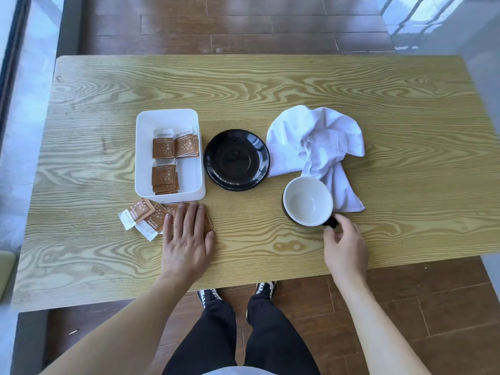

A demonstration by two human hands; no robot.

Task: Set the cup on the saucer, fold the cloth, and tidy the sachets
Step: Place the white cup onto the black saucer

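Observation:
A black cup (308, 201) with a white inside stands upright on the table, right of the empty black saucer (236, 159). My right hand (345, 246) pinches the cup's black handle. A crumpled white cloth (316, 142) lies behind the cup, one corner trailing beside it. Several loose brown sachets (147, 216) lie in front of the white tray (194, 185), which holds more sachets. My left hand (186, 239) rests flat, fingers straight, on the right part of the loose sachets.
The wooden table (270, 82) is bare along its far half and at its right end. Its near edge runs just above my shoes. Dark floorboards surround it, and a window wall runs along the left.

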